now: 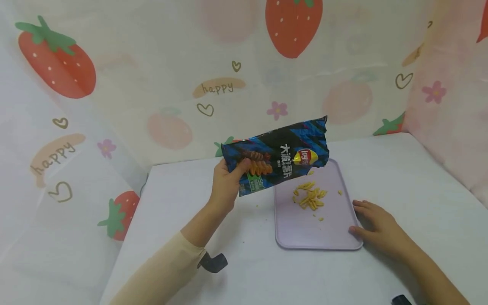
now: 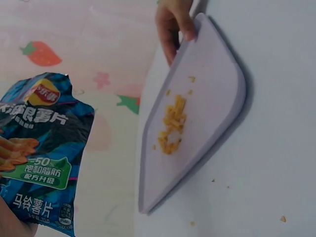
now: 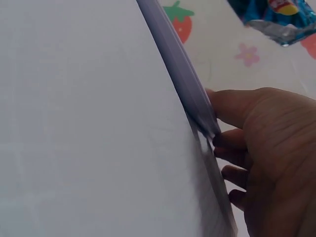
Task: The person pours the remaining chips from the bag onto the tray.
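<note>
My left hand (image 1: 224,188) grips one end of a blue and black Lay's chip bag (image 1: 274,154), thumb across the front. The bag tilts above a pale purple tray (image 1: 324,236), its torn-looking far end up and to the right. On the tray lies a loose pile of small yellow chip pieces (image 1: 313,199), with a few crumbs apart from it. My right hand (image 1: 383,226) holds the tray's right side near the front corner. In the right wrist view, the thumb (image 3: 229,104) lies on the rim and the other fingertips meet the edge lower down.
The tray sits on a white-covered table (image 1: 164,203), with a few crumbs (image 2: 283,218) scattered on the cloth beside it. Behind the table hangs a strawberry-printed curtain (image 1: 171,51). A black strap end (image 1: 214,263) sticks out by the left sleeve.
</note>
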`<act>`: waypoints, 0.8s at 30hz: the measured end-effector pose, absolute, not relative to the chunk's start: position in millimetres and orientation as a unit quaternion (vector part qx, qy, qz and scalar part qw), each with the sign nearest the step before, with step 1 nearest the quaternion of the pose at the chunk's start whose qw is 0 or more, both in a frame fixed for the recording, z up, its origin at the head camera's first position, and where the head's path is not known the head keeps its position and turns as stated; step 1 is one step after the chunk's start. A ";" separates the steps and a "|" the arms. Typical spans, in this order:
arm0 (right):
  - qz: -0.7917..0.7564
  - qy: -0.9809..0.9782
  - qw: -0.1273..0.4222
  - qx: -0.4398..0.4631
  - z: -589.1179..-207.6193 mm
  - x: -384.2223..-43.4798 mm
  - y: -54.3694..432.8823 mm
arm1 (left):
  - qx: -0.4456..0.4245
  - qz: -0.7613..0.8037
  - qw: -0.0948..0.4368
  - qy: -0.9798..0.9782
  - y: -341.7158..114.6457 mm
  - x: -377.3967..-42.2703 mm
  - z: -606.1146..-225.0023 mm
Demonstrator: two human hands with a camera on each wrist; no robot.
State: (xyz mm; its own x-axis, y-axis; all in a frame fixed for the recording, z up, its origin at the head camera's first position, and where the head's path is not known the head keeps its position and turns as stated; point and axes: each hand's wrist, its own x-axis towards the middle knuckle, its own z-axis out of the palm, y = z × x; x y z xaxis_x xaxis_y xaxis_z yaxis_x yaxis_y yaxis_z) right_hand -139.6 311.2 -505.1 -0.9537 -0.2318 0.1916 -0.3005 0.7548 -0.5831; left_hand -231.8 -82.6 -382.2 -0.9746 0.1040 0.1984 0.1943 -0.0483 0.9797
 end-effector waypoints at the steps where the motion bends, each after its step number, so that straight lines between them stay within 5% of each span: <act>1: 0.315 -0.936 0.062 0.145 -505.4 -139.9 311.3 | -0.111 -0.719 0.036 -0.685 -82.0 -232.3 -380.6; 9: 0.293 -0.942 0.076 0.143 -509.5 -143.4 315.3 | -0.092 -0.704 -0.020 -0.704 -81.1 -237.2 -394.5; 15: 0.288 -0.942 0.089 0.145 -510.9 -143.8 317.5 | -0.108 -0.717 0.029 -0.688 -83.9 -246.8 -384.0; 21: 0.303 -0.939 0.084 0.141 -510.2 -145.4 319.8 | -0.059 -0.695 -0.059 -0.714 -78.4 -252.1 -424.4; 24: 0.308 -0.937 0.081 0.142 -511.3 -143.8 318.7 | -0.059 -0.688 -0.057 -0.721 -80.5 -251.5 -427.1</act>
State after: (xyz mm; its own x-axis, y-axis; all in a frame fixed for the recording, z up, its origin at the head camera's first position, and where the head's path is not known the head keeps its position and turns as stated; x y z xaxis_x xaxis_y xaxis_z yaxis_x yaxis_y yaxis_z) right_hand -143.8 318.7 -511.3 -0.9461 -0.2169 0.2404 -0.3172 0.7700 -0.5536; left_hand -251.5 -80.5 -427.1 -0.9866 0.1631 -0.0004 0.0074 0.0471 0.9989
